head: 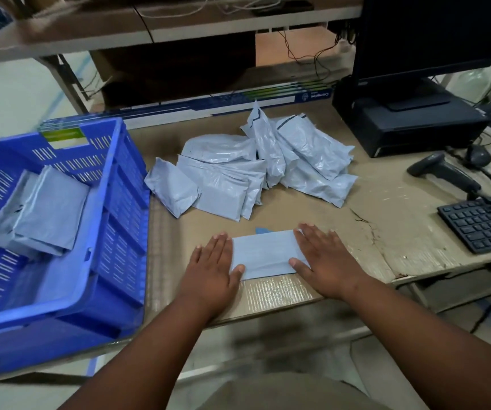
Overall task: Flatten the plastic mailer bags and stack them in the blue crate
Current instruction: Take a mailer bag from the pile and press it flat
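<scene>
A mailer [263, 252] is laid on the desk [386, 232] at 6 o'clock, between both hands. The pile of mailers [256, 161] is set at 12 o'clock, the crate [114, 220] at 9, the keyboard [487, 220] at 3.

One view only — a wide-angle camera on the person's head, looking forward and steeply down over the tabletop [386, 232] from close above. Both forearms reach in from the bottom edge (straight lines bow toward the corners). The crate [60, 291] fills the left side, a monitor [427, 34] the upper right — no second view overlaps.
</scene>
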Tool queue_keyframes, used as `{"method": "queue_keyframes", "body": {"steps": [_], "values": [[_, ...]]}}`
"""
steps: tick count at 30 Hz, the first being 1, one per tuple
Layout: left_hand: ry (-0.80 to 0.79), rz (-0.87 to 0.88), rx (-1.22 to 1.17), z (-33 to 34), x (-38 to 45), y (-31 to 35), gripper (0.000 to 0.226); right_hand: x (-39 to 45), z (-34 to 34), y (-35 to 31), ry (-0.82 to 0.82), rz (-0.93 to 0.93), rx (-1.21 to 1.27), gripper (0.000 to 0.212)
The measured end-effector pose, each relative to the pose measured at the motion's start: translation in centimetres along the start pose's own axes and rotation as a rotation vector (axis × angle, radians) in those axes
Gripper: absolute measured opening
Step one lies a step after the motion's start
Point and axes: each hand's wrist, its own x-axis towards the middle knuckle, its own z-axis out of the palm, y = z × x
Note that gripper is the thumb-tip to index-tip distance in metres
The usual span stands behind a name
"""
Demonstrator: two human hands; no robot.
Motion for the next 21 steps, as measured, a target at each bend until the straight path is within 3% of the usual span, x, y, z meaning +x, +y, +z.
{"method": "queue_keyframes", "body": {"steps": [5, 10, 18, 21], "values": [[0.014, -0.023, -0.015, -2.1, -1.0, 0.4, 0.088, -0.3, -1.7, -0.9, -0.012, 0.050, 0.033, 0.091], [0.186, 0.170, -0.173, -3.3, 1.2, 6.0, 0.069, 1.3, -1.9, -4.7, 0.100, -0.152, 0.039, 0.073], [0.090, 0.168, -0.039, 0.4, 2.3, 6.4, 0.072, 1.5, 0.2, -5.2, 0.077, -0.179, 0.051, 0.074], [0.095, 0.147, 0.002, 0.4, 1.9, 4.8, 0.075, 1.2, 0.0, -4.5, 0.083, -0.113, 0.012, 0.086]]}}
